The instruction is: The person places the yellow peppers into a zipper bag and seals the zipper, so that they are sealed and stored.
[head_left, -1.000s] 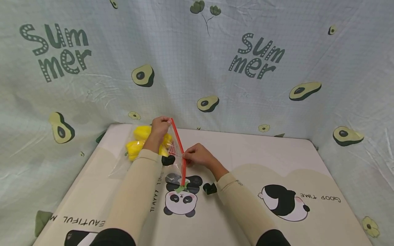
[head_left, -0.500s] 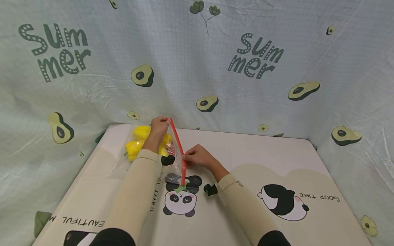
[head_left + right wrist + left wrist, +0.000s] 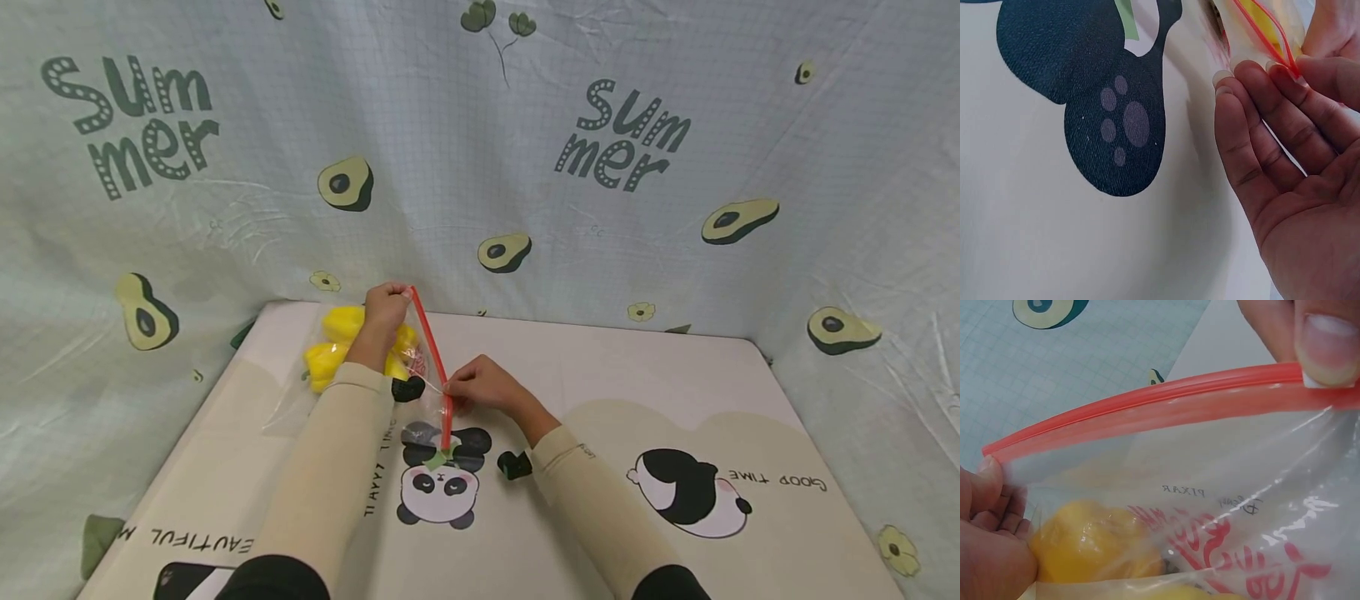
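Observation:
A clear zip bag [image 3: 288,412] with a red zip strip [image 3: 429,333] lies toward the far left of the table. Several yellow bell peppers [image 3: 324,364] are inside it, partly hidden by the left arm; one yellow pepper [image 3: 1097,544] shows through the plastic in the left wrist view. My left hand [image 3: 385,308] pinches the far corner of the strip and holds it raised. Midway along the strip, my right hand [image 3: 483,382] pinches it between thumb and index finger. Under that thumb sits a small white piece [image 3: 1313,382]. In the right wrist view two red strips converge at the fingertips.
The table [image 3: 585,358] has a pale cover printed with a panda [image 3: 440,492], a dog-like figure [image 3: 690,496] and lettering. A pale curtain [image 3: 420,125] with avocado prints hangs behind it and at both sides.
My right hand has slid slightly along the red strip toward the near end. The left hand has shifted a touch to the left, still pinching the corner. The peppers stay inside the bag.

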A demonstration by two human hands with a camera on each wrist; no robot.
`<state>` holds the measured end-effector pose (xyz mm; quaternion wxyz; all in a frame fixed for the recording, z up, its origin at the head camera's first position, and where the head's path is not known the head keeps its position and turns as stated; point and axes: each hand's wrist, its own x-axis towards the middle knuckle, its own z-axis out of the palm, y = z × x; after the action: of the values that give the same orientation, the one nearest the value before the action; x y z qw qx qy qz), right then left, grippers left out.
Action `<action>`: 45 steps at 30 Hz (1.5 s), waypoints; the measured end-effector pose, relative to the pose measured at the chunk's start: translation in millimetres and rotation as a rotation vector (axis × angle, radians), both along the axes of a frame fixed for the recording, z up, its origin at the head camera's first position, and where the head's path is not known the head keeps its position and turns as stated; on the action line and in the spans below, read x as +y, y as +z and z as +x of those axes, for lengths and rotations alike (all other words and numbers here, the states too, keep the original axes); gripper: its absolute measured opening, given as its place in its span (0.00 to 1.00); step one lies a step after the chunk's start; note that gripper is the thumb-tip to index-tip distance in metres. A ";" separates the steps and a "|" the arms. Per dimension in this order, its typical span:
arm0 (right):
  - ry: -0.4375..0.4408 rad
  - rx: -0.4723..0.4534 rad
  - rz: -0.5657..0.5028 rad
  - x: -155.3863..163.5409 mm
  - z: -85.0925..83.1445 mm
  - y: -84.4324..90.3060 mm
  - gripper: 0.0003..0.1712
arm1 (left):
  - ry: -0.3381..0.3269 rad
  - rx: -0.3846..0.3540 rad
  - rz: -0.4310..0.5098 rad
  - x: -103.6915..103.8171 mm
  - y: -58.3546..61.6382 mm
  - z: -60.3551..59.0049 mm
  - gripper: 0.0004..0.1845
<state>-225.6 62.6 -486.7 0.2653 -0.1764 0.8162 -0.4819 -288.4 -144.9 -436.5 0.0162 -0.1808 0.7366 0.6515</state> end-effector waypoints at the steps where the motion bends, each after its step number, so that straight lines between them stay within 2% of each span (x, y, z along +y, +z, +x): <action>1: 0.005 0.001 0.000 0.5 0.2 0.4 0.15 | 0.000 0.000 0.001 -0.2 0.2 0.1 0.18; 15: 0.052 -0.029 0.014 4.0 2.2 3.3 0.14 | 0.038 0.000 0.003 -1.1 0.6 -3.3 0.18; 28: 0.080 -0.058 0.012 5.8 0.9 1.5 0.15 | 0.034 -0.003 0.006 -1.6 1.8 -3.8 0.19; 39: 0.124 -0.085 -0.003 9.8 5.3 -3.5 0.15 | 0.050 0.010 0.025 1.1 4.0 2.0 0.17; 45: 0.153 -0.077 -0.008 10.2 7.9 -3.2 0.15 | 0.046 -0.001 0.043 -0.8 3.0 1.0 0.19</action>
<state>-217.8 72.9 -489.9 0.3319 -0.2205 0.7876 -0.4700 -287.4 -145.7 -433.5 0.0052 -0.1976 0.7182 0.6672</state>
